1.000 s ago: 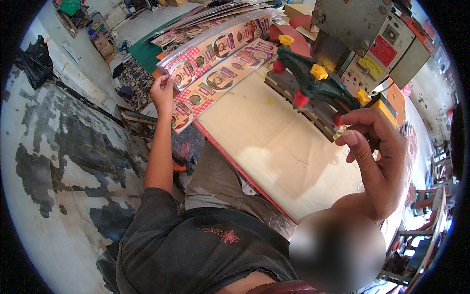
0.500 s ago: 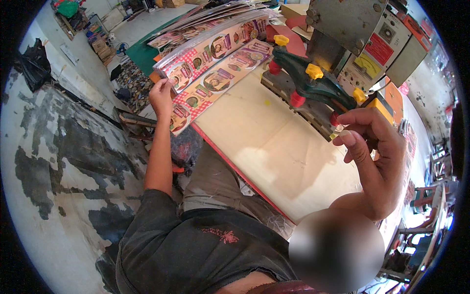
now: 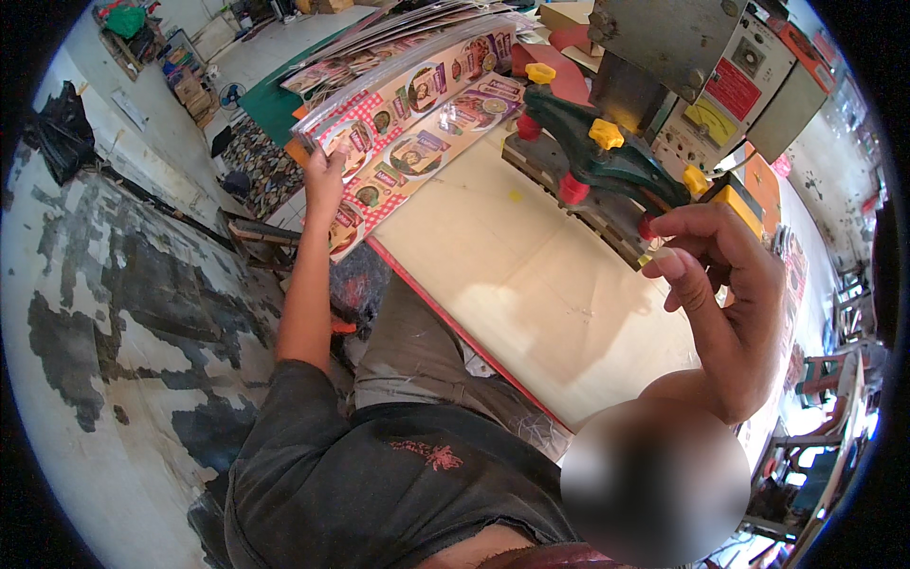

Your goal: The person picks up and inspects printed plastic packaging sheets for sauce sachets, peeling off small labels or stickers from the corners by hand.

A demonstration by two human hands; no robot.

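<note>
My left hand (image 3: 325,185) is closed at the near left end of a printed plastic sheet (image 3: 417,156) with food pictures and red checks. The sheet lies along the left side of the pale worktable (image 3: 512,275), against a thick stack of similar printed sheets (image 3: 403,95). Raised over the table's right side, my right hand (image 3: 725,294) has bent fingers and a gap between thumb and forefinger, with nothing visible in it. Just beyond its fingertips is a press head (image 3: 607,171), a dark green bar with yellow knobs and red parts.
A grey machine box (image 3: 711,104) with a dial and a yellow meter stands behind the press. The table has a red front edge (image 3: 455,327). At the far left a black bag (image 3: 64,133) hangs by the wall, and a blue fan (image 3: 232,95) stands on the floor.
My left hand has shifted slightly right and down at the sheets' end, its fingers now pointing more upward. The lower printed sheet has moved a little. My right hand stays nearly still.
</note>
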